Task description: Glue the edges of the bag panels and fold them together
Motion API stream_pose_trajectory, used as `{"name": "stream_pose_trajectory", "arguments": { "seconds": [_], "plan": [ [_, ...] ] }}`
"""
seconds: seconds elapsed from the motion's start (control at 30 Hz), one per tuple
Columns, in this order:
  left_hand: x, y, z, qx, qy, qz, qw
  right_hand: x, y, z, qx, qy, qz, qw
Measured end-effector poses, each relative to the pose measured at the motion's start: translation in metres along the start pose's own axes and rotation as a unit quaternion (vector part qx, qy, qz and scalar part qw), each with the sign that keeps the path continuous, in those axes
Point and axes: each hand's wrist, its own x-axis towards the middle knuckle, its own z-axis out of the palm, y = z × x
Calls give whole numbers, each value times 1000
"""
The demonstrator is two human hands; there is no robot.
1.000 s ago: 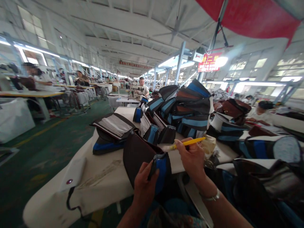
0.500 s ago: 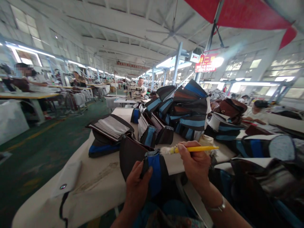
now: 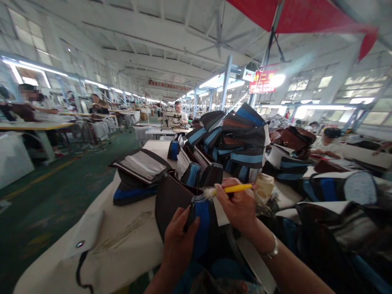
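Observation:
In my left hand (image 3: 180,237) I grip the edge of a dark bag piece (image 3: 171,204) with a blue stripe down its side; thumb and fingers pinch it. My right hand (image 3: 239,204) is closed around a yellow-handled brush (image 3: 235,188). The brush's pale bristles touch the top edge of the bag piece, by the upper end of the blue stripe. Just behind my right hand stands a translucent yellowish tub (image 3: 263,188), partly hidden by the hand.
Stacked bag pieces (image 3: 241,139) rise at the back of the pale table (image 3: 128,241). Another bag piece (image 3: 141,165) lies to the left, beside a white power bank (image 3: 88,230) with a black cable. More dark pieces (image 3: 330,237) fill the right. Co-workers sit at distant tables.
My right hand has moved left with the brush, bringing the bristles further onto the bag piece's top edge. The tub behind is now more visible. My left hand keeps its grip.

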Motion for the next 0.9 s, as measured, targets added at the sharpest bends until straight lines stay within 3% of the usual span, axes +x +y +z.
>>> {"name": "stream_pose_trajectory", "arguments": {
  "seconds": [0.07,0.2,0.37,0.53,0.63,0.7,0.77,0.9],
  "plan": [
    [1,2,2,27,2,25,999,2,-2,0,-13,17,-5,1000],
    [1,2,10,119,24,101,987,3,-14,4,18,-34,-70,997],
    [0,-2,19,297,45,202,932,20,-25,-3,42,-85,4,995],
    [2,0,20,419,37,213,882,39,-17,-21,40,-20,25,999],
    [2,2,22,449,32,233,862,38,-11,-23,67,-137,-37,988],
    [1,4,23,458,21,237,857,38,-7,-25,46,-250,-111,961],
    [0,4,25,470,13,243,849,42,-3,-30,9,-317,-160,935],
    [-2,4,28,492,12,261,831,54,-1,-41,10,-289,-148,946]
  ]
}}
